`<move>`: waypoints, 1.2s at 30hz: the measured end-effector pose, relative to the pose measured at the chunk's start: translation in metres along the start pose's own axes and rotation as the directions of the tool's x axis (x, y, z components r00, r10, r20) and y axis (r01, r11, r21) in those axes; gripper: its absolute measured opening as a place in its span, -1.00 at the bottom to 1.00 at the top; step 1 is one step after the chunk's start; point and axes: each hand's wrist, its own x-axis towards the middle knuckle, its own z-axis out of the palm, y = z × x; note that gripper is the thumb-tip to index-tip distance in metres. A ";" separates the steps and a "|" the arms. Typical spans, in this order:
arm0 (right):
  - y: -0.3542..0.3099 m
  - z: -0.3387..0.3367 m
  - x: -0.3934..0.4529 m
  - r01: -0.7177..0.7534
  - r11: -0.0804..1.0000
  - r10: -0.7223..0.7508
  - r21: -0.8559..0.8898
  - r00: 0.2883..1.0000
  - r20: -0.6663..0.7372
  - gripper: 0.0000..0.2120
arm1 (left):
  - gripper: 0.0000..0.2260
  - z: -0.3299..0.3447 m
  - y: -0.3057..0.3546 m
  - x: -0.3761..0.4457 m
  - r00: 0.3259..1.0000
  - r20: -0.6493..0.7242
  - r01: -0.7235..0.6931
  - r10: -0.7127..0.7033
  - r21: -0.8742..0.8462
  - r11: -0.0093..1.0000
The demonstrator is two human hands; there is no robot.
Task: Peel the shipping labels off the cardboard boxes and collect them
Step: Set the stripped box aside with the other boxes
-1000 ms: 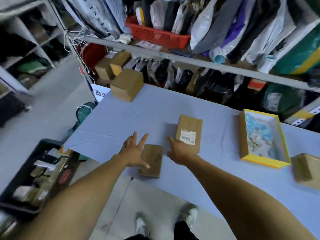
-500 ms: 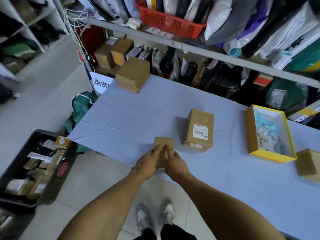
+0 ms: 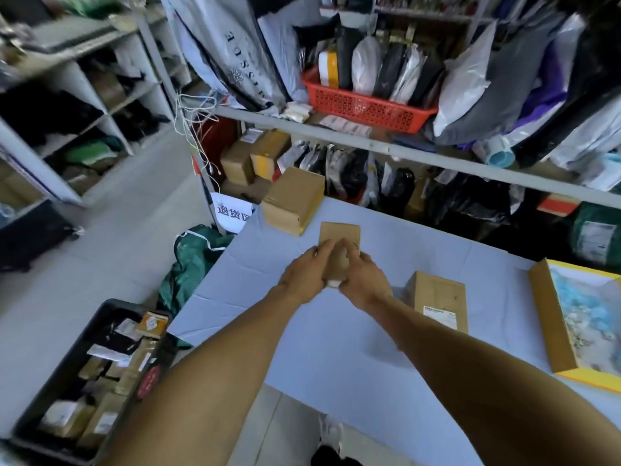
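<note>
Both hands hold a small flat cardboard box (image 3: 339, 235) lifted above the pale blue table (image 3: 336, 358). My left hand (image 3: 304, 275) grips its left side and my right hand (image 3: 364, 280) its right side. A bit of white shows under the box between my hands. To the right a second cardboard box (image 3: 437, 295) stands on the table with a white shipping label (image 3: 440, 316) on its near face. A larger cardboard box (image 3: 292, 200) rests at the table's far left corner.
A yellow-rimmed open box (image 3: 551, 317) with blue and white scraps lies at the table's right. A black crate (image 3: 67, 358) of small parcels stands on the floor at the left. Shelves with a red basket (image 3: 363, 105) and bagged parcels rise behind the table.
My hands closed on the small box and raised it off the table toward the far side. The view tilted upward, so the labelled box now appears lower right.
</note>
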 end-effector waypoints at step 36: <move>0.043 0.017 0.246 -0.207 0.977 0.212 -0.046 0.958 0.191 -0.20 | -0.34 0.011 -0.050 0.260 0.976 0.201 -0.156 0.088 0.354 0.922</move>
